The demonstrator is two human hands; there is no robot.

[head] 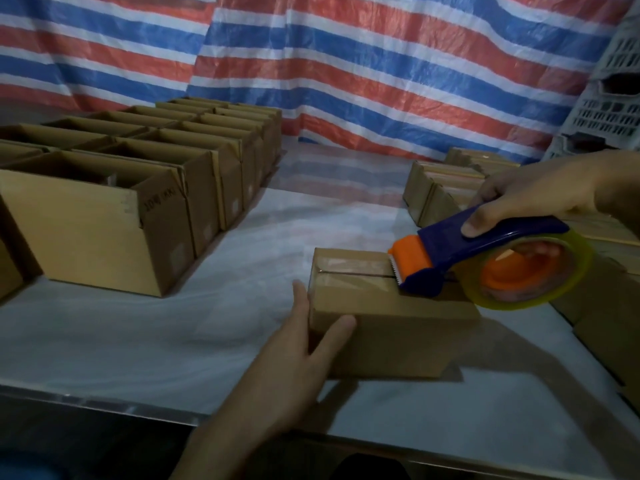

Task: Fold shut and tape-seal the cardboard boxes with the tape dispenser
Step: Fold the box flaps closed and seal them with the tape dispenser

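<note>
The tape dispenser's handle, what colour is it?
The handle is dark blue; the head view shows it best.

Right hand (526, 199) grips tape dispenser (450, 247) atop the closed box (391, 327) (left hand (301, 344) against its corner).

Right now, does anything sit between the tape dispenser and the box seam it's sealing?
Nothing visible does. The blue-and-orange plastic tape dispenser in the right hand rests on the small brown cardboard box; the left hand steadies its left end.
</note>
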